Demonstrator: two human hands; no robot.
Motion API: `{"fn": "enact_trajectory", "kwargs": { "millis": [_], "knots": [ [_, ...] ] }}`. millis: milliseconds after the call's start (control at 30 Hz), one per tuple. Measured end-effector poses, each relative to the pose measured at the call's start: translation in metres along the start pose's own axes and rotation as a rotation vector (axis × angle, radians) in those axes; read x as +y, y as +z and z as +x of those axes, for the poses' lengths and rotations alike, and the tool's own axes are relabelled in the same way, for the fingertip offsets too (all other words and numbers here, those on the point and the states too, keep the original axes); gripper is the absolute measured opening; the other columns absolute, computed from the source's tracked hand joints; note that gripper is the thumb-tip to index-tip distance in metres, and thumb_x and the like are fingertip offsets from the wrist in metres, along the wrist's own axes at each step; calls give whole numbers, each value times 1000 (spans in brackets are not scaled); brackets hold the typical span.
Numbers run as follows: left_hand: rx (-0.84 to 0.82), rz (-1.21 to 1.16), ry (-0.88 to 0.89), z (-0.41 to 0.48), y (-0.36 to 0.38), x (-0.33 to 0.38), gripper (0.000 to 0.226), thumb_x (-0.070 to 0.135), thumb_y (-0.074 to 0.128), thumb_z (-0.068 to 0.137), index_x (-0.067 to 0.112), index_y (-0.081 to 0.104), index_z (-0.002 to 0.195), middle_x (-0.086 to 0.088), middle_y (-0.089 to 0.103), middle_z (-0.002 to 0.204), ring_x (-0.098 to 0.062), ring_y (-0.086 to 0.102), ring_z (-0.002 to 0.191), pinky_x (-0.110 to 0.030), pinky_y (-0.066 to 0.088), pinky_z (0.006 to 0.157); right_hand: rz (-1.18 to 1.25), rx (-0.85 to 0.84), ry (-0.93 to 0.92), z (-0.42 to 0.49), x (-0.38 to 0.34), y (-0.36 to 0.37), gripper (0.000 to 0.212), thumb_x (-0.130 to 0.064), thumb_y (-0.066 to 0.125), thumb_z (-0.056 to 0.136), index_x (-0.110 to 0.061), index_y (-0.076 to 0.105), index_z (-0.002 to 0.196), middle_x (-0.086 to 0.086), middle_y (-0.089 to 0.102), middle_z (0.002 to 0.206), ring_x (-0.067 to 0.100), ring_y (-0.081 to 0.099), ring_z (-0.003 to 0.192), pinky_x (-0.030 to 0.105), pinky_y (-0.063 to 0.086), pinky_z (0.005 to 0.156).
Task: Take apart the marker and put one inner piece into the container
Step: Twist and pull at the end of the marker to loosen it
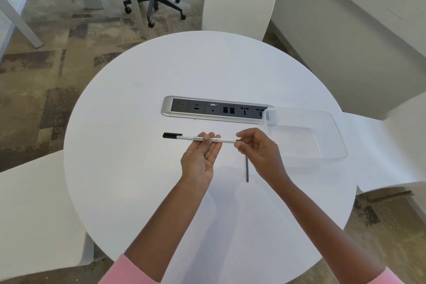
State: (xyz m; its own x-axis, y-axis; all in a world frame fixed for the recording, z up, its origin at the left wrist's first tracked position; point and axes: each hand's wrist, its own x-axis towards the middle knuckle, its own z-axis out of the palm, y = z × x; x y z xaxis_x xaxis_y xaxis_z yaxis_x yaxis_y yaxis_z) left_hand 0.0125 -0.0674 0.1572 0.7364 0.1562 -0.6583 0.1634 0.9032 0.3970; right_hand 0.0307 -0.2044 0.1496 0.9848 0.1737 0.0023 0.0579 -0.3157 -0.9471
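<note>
Above a round white table (138, 168), the left hand (199, 158) pinches the white dry-wipe marker (198, 138) near mid-barrel, fingers closed on it, marker level and lifted clear of the surface. The black cap (172, 135) is on and points left. The right hand (258, 150) nips a small dark end piece (239, 140) at the barrel's right tip (seated or free: cannot tell). A thin dark inner rod (247, 169) lies on the table under the right hand. A clear plastic container (322, 152) sits just right, beside the power socket strip (214, 108).
</note>
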Motion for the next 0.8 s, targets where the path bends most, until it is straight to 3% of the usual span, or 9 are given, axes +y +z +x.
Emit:
{"fn": "enact_trajectory", "kwargs": {
  "millis": [100,233,333,467,533,667,800],
  "knots": [
    [-1,22,14,0,0,0,10,-5,53,88,2,57,82,-4,70,55,-14,69,53,-25,59,56,310,8,198,-2,-6,5,10,-14,56,87,-16,62,80,1,62,67,3,57,56,13,49,59],
    [10,43,18,0,0,-1,11,-6,53,88,2,58,82,-3,70,55,-13,69,52,-25,59,58,396,47,294,1,-6,9,15,-10,58,85,-11,63,71,-2,63,59,4,57,52,12,49,55],
    [10,47,23,0,-1,-1,11,-6,53,87,2,58,81,-3,70,55,-13,69,52,-25,59,57,290,70,194,1,-2,8,16,-3,60,83,-12,63,71,-6,64,57,1,57,52,10,48,56],
    [18,38,16,1,-1,0,12,-6,53,87,2,58,80,-3,69,54,-13,69,52,-25,59,58,-44,89,-93,-3,3,4,26,8,58,76,-15,65,67,-8,63,78,-4,59,76,6,45,70],
    [12,36,17,1,-1,0,11,-5,53,88,2,58,80,-3,69,54,-13,69,52,-25,59,58,-56,62,-128,-4,5,3,26,8,56,76,-15,66,69,-9,63,82,-4,60,81,8,47,73],
    [7,47,25,2,-4,1,10,-5,54,87,2,58,81,-3,69,55,-13,69,52,-24,59,58,205,0,92,-5,-1,0,21,2,63,79,-19,60,79,-11,66,78,5,64,74,14,51,70],
    [8,46,17,1,-2,-1,11,-6,53,88,2,57,82,-4,70,55,-13,69,52,-24,59,59,354,10,213,-3,-5,3,11,-5,58,85,-14,62,80,1,62,75,4,64,62,14,54,64]
  ]
}}
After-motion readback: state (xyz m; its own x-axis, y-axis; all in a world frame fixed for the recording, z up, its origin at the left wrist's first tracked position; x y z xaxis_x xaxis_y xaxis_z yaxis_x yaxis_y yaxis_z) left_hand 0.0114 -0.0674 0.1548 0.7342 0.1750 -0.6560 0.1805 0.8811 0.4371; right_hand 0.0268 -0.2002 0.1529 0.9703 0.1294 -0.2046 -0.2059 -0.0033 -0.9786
